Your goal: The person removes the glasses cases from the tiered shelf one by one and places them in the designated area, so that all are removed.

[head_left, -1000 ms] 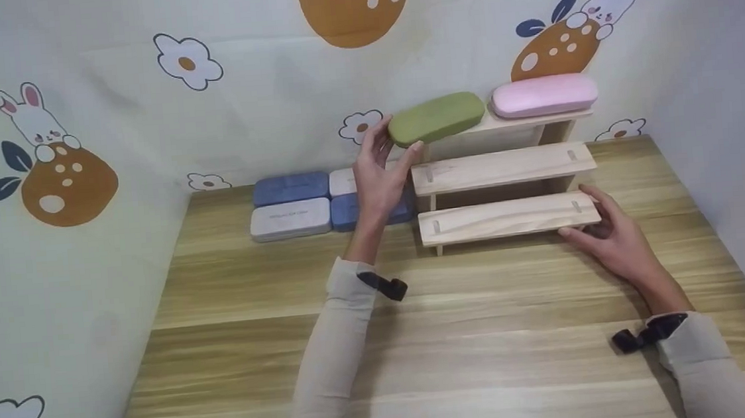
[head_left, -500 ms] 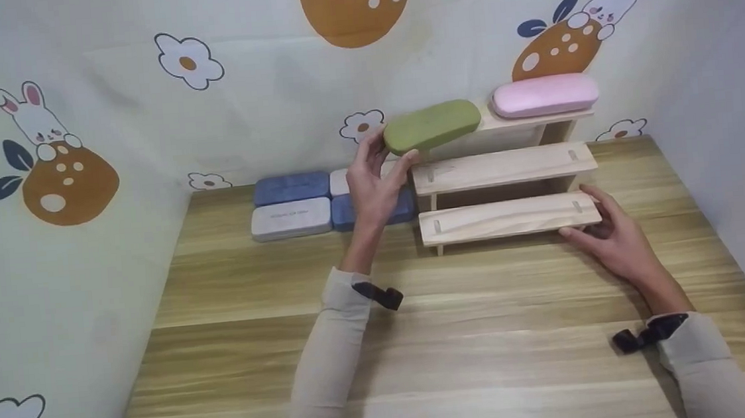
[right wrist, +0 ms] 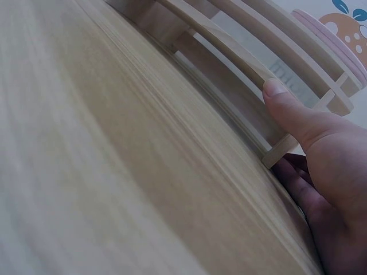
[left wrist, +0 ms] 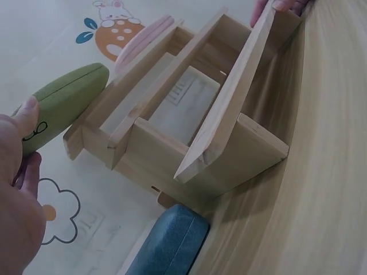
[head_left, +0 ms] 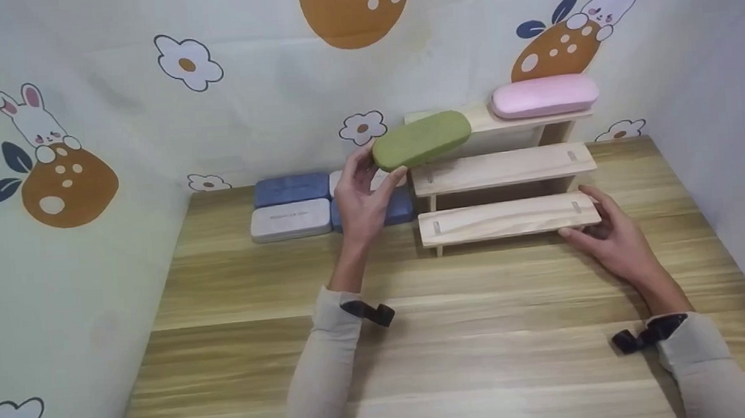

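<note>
My left hand [head_left: 364, 206] pinches the left end of a green glasses case [head_left: 421, 140], thumb in front and fingers behind. Tilted slightly, the case hangs over the left part of a three-step wooden rack [head_left: 507, 219]; the left wrist view shows its seam and a small dark mark [left wrist: 35, 130]. At the rack's right end, my right hand [head_left: 618, 243] grips the lowest step. Its thumb [right wrist: 281, 94] lies on the front edge, while the other fingers reach round the end and are partly hidden. A pink glasses case [head_left: 544, 96] lies on the top step's right half.
Left of the rack, two blue cases and two pale ones lie in a block, among them a blue case [head_left: 291, 189] and a pale grey case [head_left: 290, 219]. My left hand partly covers the right pair. A printed cloth wall [head_left: 258, 111] stands behind the wooden table [head_left: 237, 352].
My left hand has drawn the green case left and toward me, lower in view, uncovering the top step's left end. The right hand and the rack have stayed still.
</note>
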### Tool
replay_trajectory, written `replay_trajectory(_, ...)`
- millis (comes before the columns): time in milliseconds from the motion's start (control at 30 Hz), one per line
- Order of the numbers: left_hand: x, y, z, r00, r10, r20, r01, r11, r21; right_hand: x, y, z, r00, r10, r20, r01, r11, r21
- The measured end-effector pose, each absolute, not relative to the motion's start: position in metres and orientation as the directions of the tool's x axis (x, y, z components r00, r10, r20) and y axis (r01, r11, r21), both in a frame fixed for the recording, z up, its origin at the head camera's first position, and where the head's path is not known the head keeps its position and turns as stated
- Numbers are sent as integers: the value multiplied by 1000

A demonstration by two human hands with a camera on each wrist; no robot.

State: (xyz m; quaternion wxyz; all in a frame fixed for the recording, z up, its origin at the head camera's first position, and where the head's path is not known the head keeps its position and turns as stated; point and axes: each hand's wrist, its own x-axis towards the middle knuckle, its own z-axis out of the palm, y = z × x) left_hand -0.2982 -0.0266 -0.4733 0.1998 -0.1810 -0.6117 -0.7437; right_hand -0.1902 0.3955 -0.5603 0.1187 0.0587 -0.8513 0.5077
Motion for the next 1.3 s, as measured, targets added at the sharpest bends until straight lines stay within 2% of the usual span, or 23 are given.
replay_trajectory(300,-286,-39,-482,-888,-56,456,450,-305,839,-189,396,-560,-968,30,249,-202,490,-848)
replay_trajectory(1300,-280,-82,-500,-900,-2,436,421,-267,867,-189,396,-559,-971,22,240,-200,485,-851)
